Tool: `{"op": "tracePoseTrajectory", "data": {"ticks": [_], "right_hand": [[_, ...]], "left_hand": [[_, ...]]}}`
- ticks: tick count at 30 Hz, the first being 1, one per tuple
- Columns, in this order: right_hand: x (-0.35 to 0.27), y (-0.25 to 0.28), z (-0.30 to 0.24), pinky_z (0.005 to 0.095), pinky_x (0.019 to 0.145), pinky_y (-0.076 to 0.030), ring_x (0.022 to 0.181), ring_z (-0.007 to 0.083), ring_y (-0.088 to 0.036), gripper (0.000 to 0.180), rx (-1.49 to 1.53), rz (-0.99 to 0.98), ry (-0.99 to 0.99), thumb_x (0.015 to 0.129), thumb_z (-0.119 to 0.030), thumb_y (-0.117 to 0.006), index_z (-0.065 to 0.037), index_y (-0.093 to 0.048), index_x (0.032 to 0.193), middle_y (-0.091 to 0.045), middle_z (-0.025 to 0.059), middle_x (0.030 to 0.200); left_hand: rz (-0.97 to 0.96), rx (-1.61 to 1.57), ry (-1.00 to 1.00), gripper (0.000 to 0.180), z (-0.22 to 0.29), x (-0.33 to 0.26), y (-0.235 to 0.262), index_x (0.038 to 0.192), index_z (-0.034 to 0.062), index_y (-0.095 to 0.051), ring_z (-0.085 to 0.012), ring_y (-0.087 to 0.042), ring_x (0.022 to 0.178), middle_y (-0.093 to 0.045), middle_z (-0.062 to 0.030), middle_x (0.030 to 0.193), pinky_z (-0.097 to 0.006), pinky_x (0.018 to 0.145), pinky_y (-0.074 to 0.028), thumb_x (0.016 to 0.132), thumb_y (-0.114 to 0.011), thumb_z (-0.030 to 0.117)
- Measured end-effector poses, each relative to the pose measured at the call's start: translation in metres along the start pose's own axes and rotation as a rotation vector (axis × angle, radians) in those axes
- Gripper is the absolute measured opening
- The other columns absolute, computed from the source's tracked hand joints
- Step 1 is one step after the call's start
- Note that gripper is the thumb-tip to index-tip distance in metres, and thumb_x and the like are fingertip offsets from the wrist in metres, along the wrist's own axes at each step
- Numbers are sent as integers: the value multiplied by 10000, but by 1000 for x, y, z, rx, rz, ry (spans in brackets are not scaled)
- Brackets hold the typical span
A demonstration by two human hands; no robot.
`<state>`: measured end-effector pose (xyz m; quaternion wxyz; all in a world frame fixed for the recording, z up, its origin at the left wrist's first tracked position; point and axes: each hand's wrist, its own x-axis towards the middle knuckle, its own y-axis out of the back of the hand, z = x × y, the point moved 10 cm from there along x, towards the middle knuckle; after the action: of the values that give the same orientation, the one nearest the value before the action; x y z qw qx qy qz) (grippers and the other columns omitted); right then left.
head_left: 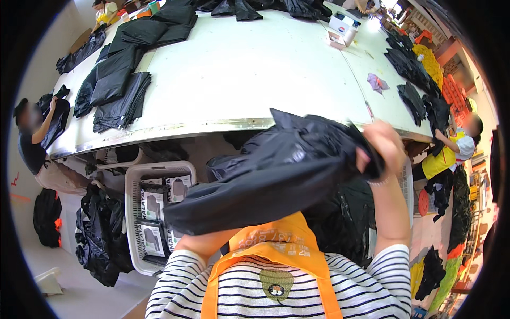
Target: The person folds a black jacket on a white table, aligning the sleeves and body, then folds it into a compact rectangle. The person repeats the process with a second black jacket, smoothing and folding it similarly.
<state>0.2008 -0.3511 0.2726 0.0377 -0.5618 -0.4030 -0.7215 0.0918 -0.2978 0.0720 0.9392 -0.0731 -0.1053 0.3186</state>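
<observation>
A dark, glossy black garment (pixel 265 189) is stretched in a long bundle in front of my chest, above the near edge of the table. My right hand (pixel 383 146) is closed around its right end, fingers wrapped over the cloth and slightly blurred. From the lower left my left forearm (pixel 204 245) reaches under the bundle. The cloth covers that hand, so its fingers do not show.
A white table (pixel 249 69) spans the front, with folded black garments (pixel 125 95) at its left. A white basket (pixel 130 212) of flat packages stands below left. One person (pixel 40 133) handles black cloth at left, another (pixel 457 143) at right. A small box (pixel 342 24) sits far right.
</observation>
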Motion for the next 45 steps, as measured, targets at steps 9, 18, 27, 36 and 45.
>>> {"op": "tracePoseTrajectory", "data": {"ticks": [9, 18, 27, 36, 45], "right_hand": [[24, 113, -108, 412, 529, -370, 599, 238, -422, 268, -52, 380, 106, 809, -332, -531, -115, -443, 938, -407, 67, 776], [33, 167, -42, 366, 914, -385, 1042, 239, -523, 597, -332, 268, -331, 876, -430, -566, 65, -457, 1191, -538, 160, 1140], [-169, 209, 50, 335, 845, -455, 935, 175, -543, 505, 510, 32, -1204, 930, -312, -572, -1, -420, 1298, -547, 70, 1019], [-137, 159, 124, 254, 754, -459, 645, 141, -495, 242, 684, 322, -1255, 966, -195, -417, -88, -419, 749, -404, 4, 654], [25, 197, 346, 283, 823, -474, 940, 197, -631, 237, -812, 122, -612, 933, -197, -528, -23, -642, 1044, -657, 131, 1007]], "left_hand": [[262, 318, -175, 681, -116, 90, 53, 1260, -28, -502, -248, -538, 1086, -589, -140, 1155, -311, 937, -416, 748, -774, 328], [253, -136, -30, 254, -83, 102, -11, 1059, 32, -593, -88, -536, 709, -593, -1, 816, -256, 636, -446, 811, -538, 17], [-301, 139, -963, 185, 178, -11, 84, 896, 18, -523, -234, -507, 482, -591, -158, 681, -365, 455, -424, 827, -609, 167], [101, 926, -825, 225, 250, -58, 142, 886, 59, -447, -230, -501, 597, -577, -142, 746, -328, 538, -401, 850, -620, 198], [1131, 1642, -684, 234, 364, 100, 294, 962, 64, -618, -242, -619, 716, -648, -116, 816, -337, 633, -482, 860, -593, 273]]}}
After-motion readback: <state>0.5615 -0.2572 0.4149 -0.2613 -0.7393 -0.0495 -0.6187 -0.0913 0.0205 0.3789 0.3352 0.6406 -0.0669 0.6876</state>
